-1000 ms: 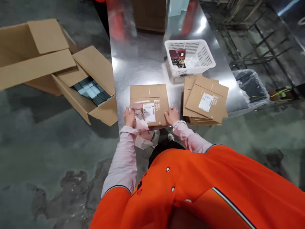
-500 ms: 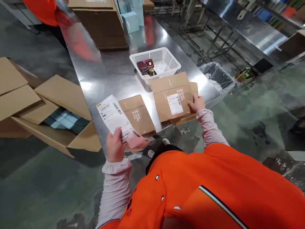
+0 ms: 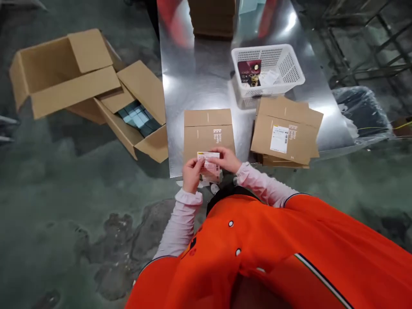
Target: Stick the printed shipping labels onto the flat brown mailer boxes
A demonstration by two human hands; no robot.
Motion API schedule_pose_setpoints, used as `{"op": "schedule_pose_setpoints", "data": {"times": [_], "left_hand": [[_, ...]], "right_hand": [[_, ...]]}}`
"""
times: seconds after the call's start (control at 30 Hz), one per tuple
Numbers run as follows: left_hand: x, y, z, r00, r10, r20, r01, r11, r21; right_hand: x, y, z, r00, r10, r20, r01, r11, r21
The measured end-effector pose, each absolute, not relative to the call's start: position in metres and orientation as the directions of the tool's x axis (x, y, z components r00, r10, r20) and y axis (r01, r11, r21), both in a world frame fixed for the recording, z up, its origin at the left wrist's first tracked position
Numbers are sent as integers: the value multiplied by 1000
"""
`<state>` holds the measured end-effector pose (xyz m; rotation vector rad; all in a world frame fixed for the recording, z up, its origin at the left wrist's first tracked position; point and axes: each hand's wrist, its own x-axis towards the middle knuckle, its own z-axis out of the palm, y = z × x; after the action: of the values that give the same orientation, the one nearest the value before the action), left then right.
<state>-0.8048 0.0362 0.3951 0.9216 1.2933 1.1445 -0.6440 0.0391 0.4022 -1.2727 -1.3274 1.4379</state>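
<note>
My left hand point(image 3: 192, 172) and my right hand point(image 3: 227, 159) both pinch a strip of printed labels point(image 3: 209, 162) at the near edge of the shiny metal table point(image 3: 196, 73). Just beyond the hands lies a flat brown cardboard mailer point(image 3: 208, 132) with no label on it. To its right sits a stack of flat mailers point(image 3: 286, 133); the top one carries a white shipping label point(image 3: 279, 139).
A white plastic basket point(image 3: 268, 68) with small packaged items stands behind the stack. More brown boxes point(image 3: 212, 17) sit at the table's far end. On the floor to the left are an open box of blue-grey packs point(image 3: 137, 116) and an empty open carton point(image 3: 64, 73). A clear-bagged bin point(image 3: 357, 111) is at right.
My right hand left the labelled mailer on the right stack and came back to the label strip. The left hand brought the strip in over the unlabelled mailer; both hands now hold it.
</note>
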Motion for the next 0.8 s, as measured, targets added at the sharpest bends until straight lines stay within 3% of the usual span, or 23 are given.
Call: {"op": "schedule_pose_setpoints", "data": {"times": [0.13,0.33,0.47,0.63,0.8], "left_hand": [[-799,25,369,-237,953,-186,-79,172,982],[-791,21,341,-307,938,-158,-66,145,987],[-791,22,333,-335,925,-178,-45,173,984],[-793,26,325,-342,919,-195,-62,185,981],[-799,34,311,-93,926,-365,-197,342,919]], "right_hand": [[-648,64,412,-217,949,-227,275,-164,-947],[-650,68,399,-214,871,-442,271,-381,-884],[-650,71,388,-141,907,-398,351,-330,-876],[-650,80,380,-201,882,-425,306,-356,-883],[-642,123,366,-69,987,-145,558,-83,-826]]}}
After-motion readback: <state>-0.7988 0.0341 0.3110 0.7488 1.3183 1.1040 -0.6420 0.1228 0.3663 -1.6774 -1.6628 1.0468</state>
